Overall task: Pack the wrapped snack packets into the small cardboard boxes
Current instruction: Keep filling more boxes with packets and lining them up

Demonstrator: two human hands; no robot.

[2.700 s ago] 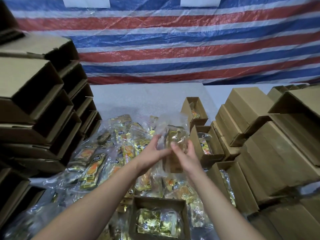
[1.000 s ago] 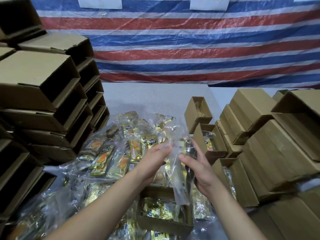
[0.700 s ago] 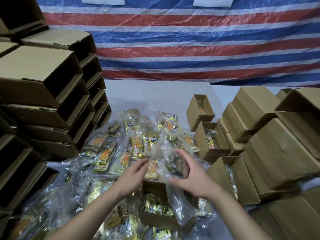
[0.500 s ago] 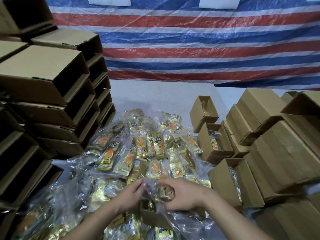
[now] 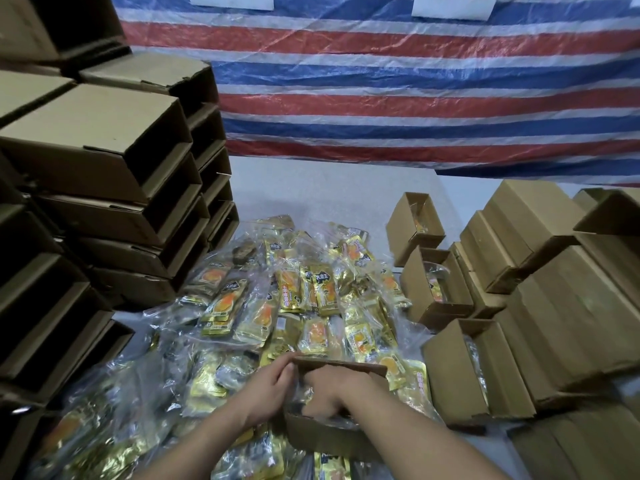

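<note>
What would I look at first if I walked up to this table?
Probably the big shiny heap of gold snack packets in the middle of the table. Right in front, the left hand grips the edge of a small cardboard box while the right hand pushes down inside it. Behind everything hangs a red, white and blue striped tarp.

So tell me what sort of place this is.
Probably a makeshift packing station: stacked empty cardboard boxes, a heap of wrapped snack packets on the table, and a striped tarpaulin for a backdrop.
</note>
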